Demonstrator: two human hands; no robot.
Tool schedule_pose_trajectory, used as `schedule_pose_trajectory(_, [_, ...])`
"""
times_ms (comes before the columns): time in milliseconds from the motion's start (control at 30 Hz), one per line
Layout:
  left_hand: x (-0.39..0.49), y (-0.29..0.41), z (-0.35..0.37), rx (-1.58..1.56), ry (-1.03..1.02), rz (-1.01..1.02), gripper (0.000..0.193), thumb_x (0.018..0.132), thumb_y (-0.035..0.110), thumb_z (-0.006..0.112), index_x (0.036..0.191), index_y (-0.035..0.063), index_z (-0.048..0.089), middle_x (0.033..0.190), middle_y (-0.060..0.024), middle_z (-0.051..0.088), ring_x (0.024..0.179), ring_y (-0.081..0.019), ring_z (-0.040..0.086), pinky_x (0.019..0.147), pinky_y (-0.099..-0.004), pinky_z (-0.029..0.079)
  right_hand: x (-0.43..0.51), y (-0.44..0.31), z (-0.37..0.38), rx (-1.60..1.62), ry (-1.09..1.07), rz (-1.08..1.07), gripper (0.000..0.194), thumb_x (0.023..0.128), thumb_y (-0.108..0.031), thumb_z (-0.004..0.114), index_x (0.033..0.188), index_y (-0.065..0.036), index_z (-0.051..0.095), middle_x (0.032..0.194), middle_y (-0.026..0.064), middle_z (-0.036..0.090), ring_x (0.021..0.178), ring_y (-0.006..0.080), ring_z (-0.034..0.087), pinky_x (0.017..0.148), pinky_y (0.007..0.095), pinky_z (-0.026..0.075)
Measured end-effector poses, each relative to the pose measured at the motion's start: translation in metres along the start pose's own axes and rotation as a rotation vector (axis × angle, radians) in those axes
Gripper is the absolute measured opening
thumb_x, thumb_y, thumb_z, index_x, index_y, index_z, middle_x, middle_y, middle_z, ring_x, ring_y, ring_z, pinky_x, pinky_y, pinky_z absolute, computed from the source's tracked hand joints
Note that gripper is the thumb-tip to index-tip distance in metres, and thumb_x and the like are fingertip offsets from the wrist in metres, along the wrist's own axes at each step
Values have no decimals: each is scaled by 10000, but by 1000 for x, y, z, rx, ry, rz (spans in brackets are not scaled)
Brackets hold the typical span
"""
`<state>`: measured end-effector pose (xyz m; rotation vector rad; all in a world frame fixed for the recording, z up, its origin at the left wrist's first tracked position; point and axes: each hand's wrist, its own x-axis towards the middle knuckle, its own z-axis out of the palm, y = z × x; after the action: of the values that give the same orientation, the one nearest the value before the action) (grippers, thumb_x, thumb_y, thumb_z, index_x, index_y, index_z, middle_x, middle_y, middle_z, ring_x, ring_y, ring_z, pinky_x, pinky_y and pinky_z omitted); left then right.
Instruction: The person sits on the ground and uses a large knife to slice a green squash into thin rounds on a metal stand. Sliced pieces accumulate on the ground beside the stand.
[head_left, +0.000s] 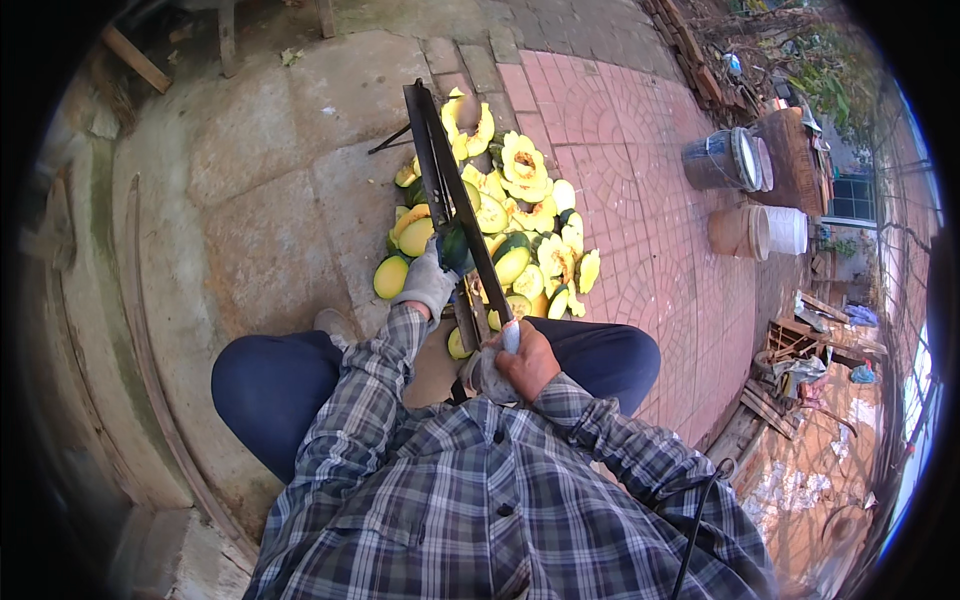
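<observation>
A long hinged lever cutter slants away in front of me, with its dark metal blade (476, 240) above a metal base (471, 319). My left hand (427, 281), in a grey work glove, holds a dark green squash (454, 249) at the cutter, partly hidden by the blade. My bare right hand (531, 361) grips the near end of the blade, around a pale wrapped handle (511, 337). Under and beside the cutter lies a pile of cut squash (524, 169), yellow-fleshed with green rind; some pieces have scalloped edges. A cut squash piece (391, 277) rests left of my gloved hand.
My bent knees (277, 397) flank the cutter. Pink paving (637, 225) stretches right, concrete (255, 202) left. Buckets (739, 232) lie or stand at the right, near scrap wood (802, 337). A long thin strip (142, 300) runs along the left side.
</observation>
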<state>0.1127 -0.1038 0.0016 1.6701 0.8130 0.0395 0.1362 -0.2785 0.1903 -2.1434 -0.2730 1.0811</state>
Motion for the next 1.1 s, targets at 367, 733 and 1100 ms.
schedule_pose_trajectory(367, [-18, 2, 5, 65, 80, 37, 689, 855, 74, 664, 1489, -9, 406, 1204, -284, 653, 1089, -436, 632, 959, -462, 504, 42, 103, 37, -272, 129, 47, 245, 815, -20, 623, 1054, -4, 567, 1018, 215, 708, 977, 353, 694, 892, 396, 528])
schedule_pose_trajectory(733, [-7, 11, -5, -392, -74, -197, 603, 859, 24, 684, 1418, 15, 457, 925, -144, 715, 653, -200, 694, 547, -321, 575, 2, 8, -27, -124, -12, -4, 256, 817, -14, 653, 1064, 31, 602, 946, 122, 702, 853, 205, 684, 783, 340, 547])
schedule_pose_trajectory(1100, [2, 9, 2, -88, -6, -79, 595, 815, 164, 773, 1329, -2, 524, 954, -236, 717, 844, -379, 707, 737, -454, 567, 1, 5, 4, -80, 5, 36, 292, 804, 32, 609, 1094, 32, 573, 1003, 143, 705, 950, 229, 687, 851, 344, 543])
